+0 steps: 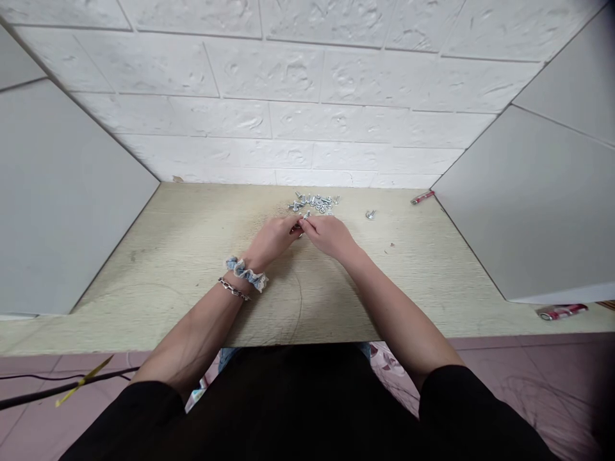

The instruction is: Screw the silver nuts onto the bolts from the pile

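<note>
My left hand [273,240], with a scrunchie and a chain bracelet at its wrist, meets my right hand [331,235] over the middle of the table. Both hands are closed, their fingertips pinched together around a small silver bolt [307,216]. Only a bit of its metal shows above the fingers; the rest is hidden. Just beyond the fingertips lies a loose pile of silver bolts and nuts [319,203]. To the right of the pile, a bolt [371,214] lies apart from the others.
The pale wooden table [182,256] ends at a white brick-patterned wall [298,77]. Grey panels stand at the left [72,179] and right [528,198]. One red battery [423,197] lies by the right panel's back corner, another red battery [562,312] near the front edge.
</note>
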A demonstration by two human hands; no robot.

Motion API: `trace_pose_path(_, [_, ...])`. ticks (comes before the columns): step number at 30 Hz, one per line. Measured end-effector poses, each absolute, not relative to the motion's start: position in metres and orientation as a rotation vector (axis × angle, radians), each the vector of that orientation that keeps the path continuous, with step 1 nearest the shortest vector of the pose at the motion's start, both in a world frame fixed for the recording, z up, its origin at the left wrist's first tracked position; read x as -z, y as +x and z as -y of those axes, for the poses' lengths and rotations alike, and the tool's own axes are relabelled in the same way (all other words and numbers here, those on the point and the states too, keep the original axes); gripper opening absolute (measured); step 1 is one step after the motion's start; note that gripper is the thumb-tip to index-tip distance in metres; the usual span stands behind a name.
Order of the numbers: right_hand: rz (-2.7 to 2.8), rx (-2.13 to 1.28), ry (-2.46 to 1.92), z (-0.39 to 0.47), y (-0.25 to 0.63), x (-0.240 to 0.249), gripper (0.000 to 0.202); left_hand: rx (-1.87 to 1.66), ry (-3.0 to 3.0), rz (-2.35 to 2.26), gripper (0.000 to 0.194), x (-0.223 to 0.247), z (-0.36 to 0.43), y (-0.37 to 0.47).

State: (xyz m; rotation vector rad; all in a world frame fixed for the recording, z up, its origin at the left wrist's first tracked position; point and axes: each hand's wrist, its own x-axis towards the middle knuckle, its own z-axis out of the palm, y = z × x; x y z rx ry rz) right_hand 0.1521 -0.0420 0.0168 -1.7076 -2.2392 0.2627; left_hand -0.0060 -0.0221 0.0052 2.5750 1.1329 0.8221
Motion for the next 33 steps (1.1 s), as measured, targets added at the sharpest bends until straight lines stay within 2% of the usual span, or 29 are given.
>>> trace_pose_path(9, [2.174, -0.336, -1.521, 0.0456, 0.1519, -0.0164, 0.028, -0.879, 2.509, -1.219, 0.022, -0.0092, 0.0227, -0.0065])
trace_pose_path(19, [2.240, -0.205, -1.499, 0.0405, 0.1546, -0.0108, 0.029, -0.794, 2.626, -1.225, 0.027, -0.0051, 0.0195, -0.0078])
trace_pose_path(33, [2.289, -0.135, -1.510, 0.0394, 0.1575, -0.0121, 0.025, -0.726, 2.596, -1.190, 0.012, -0.0052, 0.0187, -0.0068])
